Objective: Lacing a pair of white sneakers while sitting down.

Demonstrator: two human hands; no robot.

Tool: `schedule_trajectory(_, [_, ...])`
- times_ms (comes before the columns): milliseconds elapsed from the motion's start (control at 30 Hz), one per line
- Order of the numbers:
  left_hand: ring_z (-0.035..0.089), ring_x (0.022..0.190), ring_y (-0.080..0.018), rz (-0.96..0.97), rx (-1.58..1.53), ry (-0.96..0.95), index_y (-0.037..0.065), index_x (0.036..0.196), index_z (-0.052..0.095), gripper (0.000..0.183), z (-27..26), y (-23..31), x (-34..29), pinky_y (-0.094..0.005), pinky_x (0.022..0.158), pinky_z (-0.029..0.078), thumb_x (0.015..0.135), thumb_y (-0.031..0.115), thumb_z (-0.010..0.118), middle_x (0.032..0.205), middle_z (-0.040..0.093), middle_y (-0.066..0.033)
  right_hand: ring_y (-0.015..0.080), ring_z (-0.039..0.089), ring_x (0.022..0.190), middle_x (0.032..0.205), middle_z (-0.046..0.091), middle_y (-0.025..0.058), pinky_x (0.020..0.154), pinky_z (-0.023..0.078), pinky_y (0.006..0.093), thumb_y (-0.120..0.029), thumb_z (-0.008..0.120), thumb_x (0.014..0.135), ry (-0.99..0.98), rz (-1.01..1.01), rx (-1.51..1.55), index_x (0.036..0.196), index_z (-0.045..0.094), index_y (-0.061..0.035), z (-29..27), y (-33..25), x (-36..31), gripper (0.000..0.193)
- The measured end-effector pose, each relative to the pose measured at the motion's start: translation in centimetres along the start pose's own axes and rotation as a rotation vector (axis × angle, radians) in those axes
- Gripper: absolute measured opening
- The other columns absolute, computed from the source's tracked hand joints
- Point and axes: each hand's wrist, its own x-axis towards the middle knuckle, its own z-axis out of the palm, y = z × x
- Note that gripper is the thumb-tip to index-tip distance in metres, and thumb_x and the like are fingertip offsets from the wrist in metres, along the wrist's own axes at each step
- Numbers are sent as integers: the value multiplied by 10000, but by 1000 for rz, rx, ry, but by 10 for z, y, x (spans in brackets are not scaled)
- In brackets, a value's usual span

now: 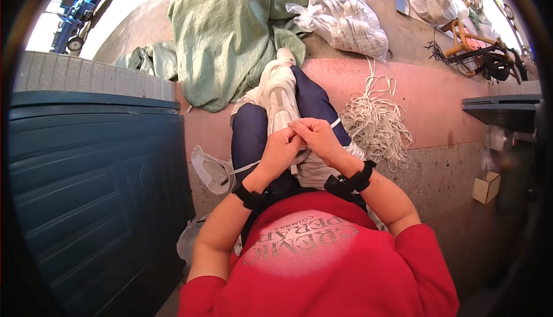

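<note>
My left hand (282, 149) and my right hand (320, 138) meet over my lap, closed, fingertips pinched together. Whatever they pinch is too small to make out. Directly beneath and beyond them, a white shoe upper (281, 105) with a mesh-like front lies along my legs. More pale material (315, 170) is bunched on my lap under the right hand. On the floor by my left knee rests another white shoe upper (212, 170). A tangled heap of white shoelaces (377, 122) spreads on the floor to the right of my legs.
A green tarp (222, 35) covers a large pile ahead. Beside it sits a clear bag of white items (348, 22). A blue door panel (98, 190) stands close on my left. Far right are a wooden-framed chair (472, 46) and a small box (486, 187).
</note>
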Motion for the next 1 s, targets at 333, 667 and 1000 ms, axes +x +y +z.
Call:
schedule_trajectory(333, [503, 631, -44, 84, 191, 88, -14, 982, 603, 199, -41, -37, 12, -196, 569, 430, 808, 78, 579, 707, 559, 8, 72, 500, 588, 718, 564, 13, 583, 443, 202, -199, 502, 895, 169, 5, -18, 1040, 560, -1, -52, -7, 27, 252])
schedule_trajectory(667, [562, 714, -195, 164, 603, 235, 14, 982, 603, 289, -39, -37, 44, -299, 668, 455, 756, 192, 634, 814, 595, -93, 363, 564, 767, 758, 580, 188, 702, 439, 424, -155, 547, 764, 37, -367, -783, 785, 632, -32, -26, 17, 54, 151])
schedule_trajectory(1000, [564, 698, -202, 135, 661, 230, 28, 968, 604, 281, -41, -39, 48, -308, 655, 460, 736, 181, 645, 790, 587, -93, 360, 553, 715, 726, 556, 191, 638, 437, 425, -141, 511, 746, -58, -446, -1216, 697, 570, -10, -19, 20, 76, 153])
